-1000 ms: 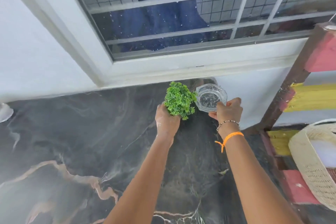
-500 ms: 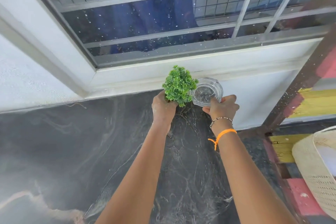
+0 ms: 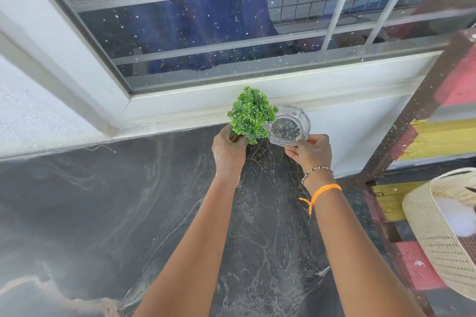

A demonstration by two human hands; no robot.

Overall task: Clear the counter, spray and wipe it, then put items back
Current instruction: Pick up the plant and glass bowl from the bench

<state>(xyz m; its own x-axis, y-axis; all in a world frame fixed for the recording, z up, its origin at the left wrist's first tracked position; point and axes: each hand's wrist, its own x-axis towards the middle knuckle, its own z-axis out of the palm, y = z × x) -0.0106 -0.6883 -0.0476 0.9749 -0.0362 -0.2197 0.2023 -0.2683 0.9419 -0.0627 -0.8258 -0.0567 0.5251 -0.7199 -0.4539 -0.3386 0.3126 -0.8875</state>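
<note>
Two things are in hand at the far edge of the dark marbled counter (image 3: 103, 213), close under the white window ledge (image 3: 334, 80). The left hand (image 3: 228, 149) has its fingers curled round the base of a small green plant (image 3: 249, 114), holding it upright with the foliage clear of the palm; the base itself is hidden, so whether it touches the counter cannot be told. The right hand (image 3: 310, 153) pinches the near rim of a clear glass dish (image 3: 288, 125), tilted so its open face shows, just beside the plant and touching its leaves. Both sit against the back wall, which suggests they are being returned to a spot out of the way, the put-back stage of the task. At the right, well apart, a woven basket (image 3: 438, 234) stands by a painted wooden shelf (image 3: 438, 136).
</note>
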